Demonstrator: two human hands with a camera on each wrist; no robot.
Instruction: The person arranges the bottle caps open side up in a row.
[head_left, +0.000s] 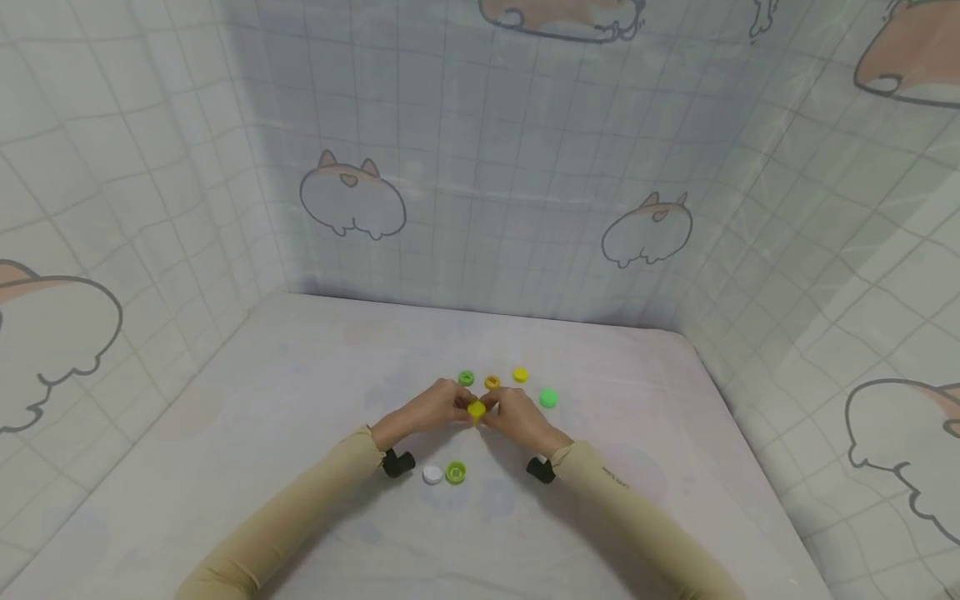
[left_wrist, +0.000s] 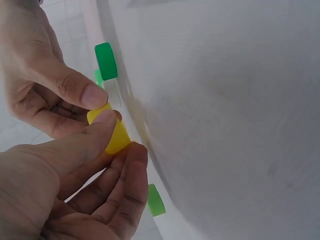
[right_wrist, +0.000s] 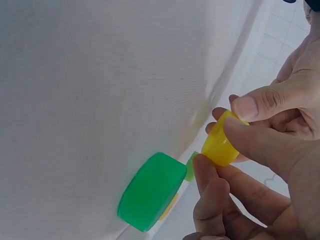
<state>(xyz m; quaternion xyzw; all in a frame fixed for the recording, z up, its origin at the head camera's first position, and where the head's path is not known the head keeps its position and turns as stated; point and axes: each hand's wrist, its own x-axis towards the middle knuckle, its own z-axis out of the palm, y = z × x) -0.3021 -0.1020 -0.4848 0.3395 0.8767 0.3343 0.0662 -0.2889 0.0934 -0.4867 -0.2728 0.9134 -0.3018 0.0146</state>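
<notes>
A small yellow plastic piece [head_left: 476, 409], cap-like with a rounded-square top, is held between both hands. My left hand [head_left: 441, 403] pinches it from the left with thumb and fingers. From the other side, my right hand [head_left: 517, 413] pinches the same piece [right_wrist: 220, 142]. In the left wrist view the two thumbs lie close together on the yellow piece [left_wrist: 117, 132]. Fingers hide parts of its sides. Just beyond the hands lie a green round cap [head_left: 466, 377] and a yellow cap with an orange inside [head_left: 492, 382], both showing their hollow faces.
Right of these lie a yellow cap [head_left: 521, 375] and a bright green cap [head_left: 549, 398]. Nearer the person, a white cap [head_left: 432, 474] sits beside a hollow-side-up lime green cap [head_left: 456, 472]. A pale cloth covers the table [head_left: 300, 508], with patterned curtains [head_left: 480, 183] around it.
</notes>
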